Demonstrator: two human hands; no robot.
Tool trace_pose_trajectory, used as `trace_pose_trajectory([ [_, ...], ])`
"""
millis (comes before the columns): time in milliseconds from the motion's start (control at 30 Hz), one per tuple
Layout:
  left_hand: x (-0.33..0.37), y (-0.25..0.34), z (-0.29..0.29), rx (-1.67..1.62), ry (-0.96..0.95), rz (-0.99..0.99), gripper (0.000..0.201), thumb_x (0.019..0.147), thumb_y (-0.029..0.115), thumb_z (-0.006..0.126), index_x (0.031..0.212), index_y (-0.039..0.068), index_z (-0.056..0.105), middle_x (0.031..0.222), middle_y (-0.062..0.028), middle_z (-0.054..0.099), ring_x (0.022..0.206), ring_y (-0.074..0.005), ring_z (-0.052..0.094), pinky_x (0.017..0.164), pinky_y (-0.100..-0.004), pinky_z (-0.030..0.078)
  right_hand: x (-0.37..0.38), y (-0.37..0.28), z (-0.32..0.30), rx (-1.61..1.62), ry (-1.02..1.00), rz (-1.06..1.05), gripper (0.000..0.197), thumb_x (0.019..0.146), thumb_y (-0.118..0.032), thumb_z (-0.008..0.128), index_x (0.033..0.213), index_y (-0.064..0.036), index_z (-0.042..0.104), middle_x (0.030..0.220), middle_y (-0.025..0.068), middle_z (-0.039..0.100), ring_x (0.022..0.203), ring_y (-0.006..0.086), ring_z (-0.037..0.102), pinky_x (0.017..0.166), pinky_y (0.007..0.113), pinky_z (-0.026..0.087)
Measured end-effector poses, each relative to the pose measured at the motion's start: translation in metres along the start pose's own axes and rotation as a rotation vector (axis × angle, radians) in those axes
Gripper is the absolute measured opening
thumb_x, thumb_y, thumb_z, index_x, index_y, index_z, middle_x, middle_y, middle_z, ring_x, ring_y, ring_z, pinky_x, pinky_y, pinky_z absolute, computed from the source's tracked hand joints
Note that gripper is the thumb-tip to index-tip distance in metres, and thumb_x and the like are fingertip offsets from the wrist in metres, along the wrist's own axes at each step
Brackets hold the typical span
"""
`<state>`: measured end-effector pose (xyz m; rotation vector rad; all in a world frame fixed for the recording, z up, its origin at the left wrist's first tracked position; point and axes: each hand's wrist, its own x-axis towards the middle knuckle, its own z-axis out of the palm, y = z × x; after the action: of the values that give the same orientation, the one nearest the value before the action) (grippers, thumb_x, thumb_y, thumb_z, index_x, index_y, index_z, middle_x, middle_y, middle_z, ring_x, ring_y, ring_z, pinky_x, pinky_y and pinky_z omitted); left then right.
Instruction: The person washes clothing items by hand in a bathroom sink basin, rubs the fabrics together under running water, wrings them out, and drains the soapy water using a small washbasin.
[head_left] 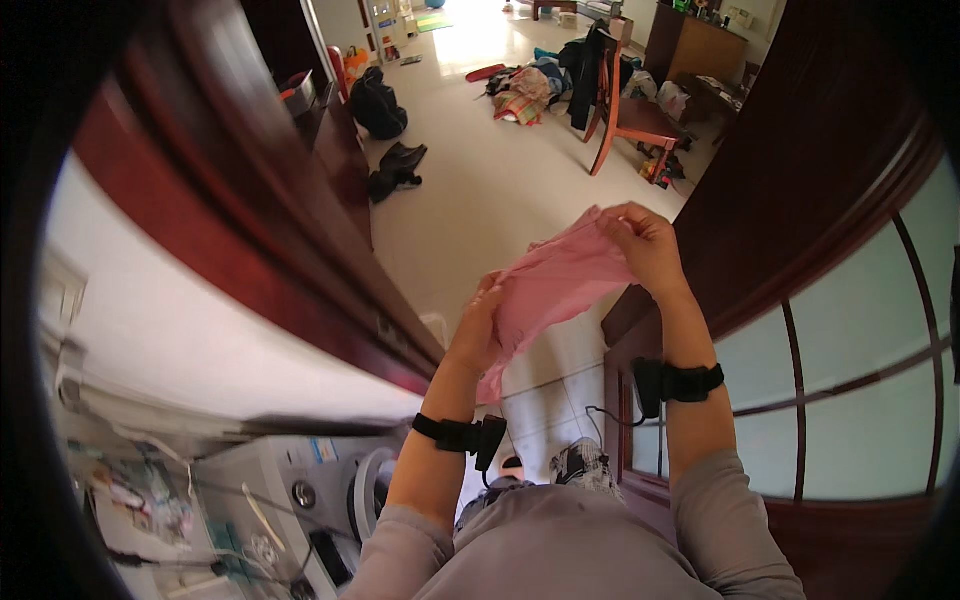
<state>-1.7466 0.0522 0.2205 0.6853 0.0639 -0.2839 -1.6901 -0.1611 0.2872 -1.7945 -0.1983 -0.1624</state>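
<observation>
A thin pink cloth (560,280), perhaps a garment, is stretched between my two hands in front of me. My right hand (648,248) pinches its upper right corner between thumb and fingers. Lower down on the other side, my left hand (482,325) grips the left edge, its fingertips partly behind the fabric. A loose end of the cloth dangles below the left wrist. Both forearms wear black straps (692,383) carrying small dark devices with cables.
A dark wooden door frame (330,290) rises at left; a door with frosted panes (850,380) stands at right. A washing machine (300,480) is at lower left. Beyond lie black boots (400,170), a black bag (378,103), a clothes pile (530,90) and a wooden chair (640,120).
</observation>
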Motion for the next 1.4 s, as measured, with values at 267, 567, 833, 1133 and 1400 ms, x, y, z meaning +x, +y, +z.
trace_pose_trajectory([
  [267,0.164,0.049,-0.005,0.295,-0.065,0.060,0.027,0.077,0.000,0.054,0.104,0.004,0.055,0.095,-0.0038,0.059,0.090,-0.0136,0.055,0.079,-0.0265,0.045,0.172,0.019,-0.005,0.047,-0.111,-0.276,0.016,0.080,-0.007,0.061,0.095,-0.0029,0.060,0.088,0.0001,0.059,0.077,0.0057,0.052,0.069,0.020,0.043],
  [567,0.356,0.190,-0.019,0.286,0.039,0.242,0.034,0.075,0.000,0.058,0.108,0.001,0.054,0.101,-0.0082,0.060,0.093,-0.0171,0.057,0.082,-0.0287,0.046,0.383,0.118,-0.072,-0.178,-0.604,0.238,0.021,0.079,-0.020,0.064,0.084,0.0013,0.066,0.077,0.0038,0.065,0.068,0.0102,0.056,0.066,0.024,0.044],
  [833,0.490,0.348,0.024,1.164,0.346,1.173,0.019,0.074,0.004,0.067,0.084,0.002,0.051,0.081,-0.0034,0.055,0.075,-0.0088,0.051,0.067,-0.0210,0.044,0.582,-0.007,-0.040,0.005,0.269,-0.662,0.018,0.076,-0.012,0.063,0.090,-0.0023,0.059,0.079,0.0042,0.061,0.067,0.0108,0.053,0.058,0.023,0.041],
  [1133,0.677,0.363,-0.234,1.603,0.437,0.318,0.025,0.071,0.012,0.058,0.096,0.009,0.052,0.080,-0.0154,0.056,0.076,-0.0256,0.056,0.070,-0.0320,0.044,0.742,0.238,0.069,-0.643,-0.319,-0.178,0.018,0.076,-0.017,0.061,0.093,-0.0097,0.062,0.071,0.0088,0.063,0.065,0.0230,0.060,0.058,0.034,0.046],
  [1400,0.863,0.487,-0.225,0.513,0.407,0.230,0.023,0.087,0.024,0.046,0.102,0.008,0.053,0.087,-0.0017,0.056,0.077,-0.0103,0.053,0.065,-0.0260,0.045,0.925,0.272,0.126,-0.332,-0.200,-0.034,0.025,0.080,-0.011,0.060,0.104,-0.0035,0.058,0.081,0.0053,0.061,0.072,0.0076,0.054,0.061,0.022,0.045],
])
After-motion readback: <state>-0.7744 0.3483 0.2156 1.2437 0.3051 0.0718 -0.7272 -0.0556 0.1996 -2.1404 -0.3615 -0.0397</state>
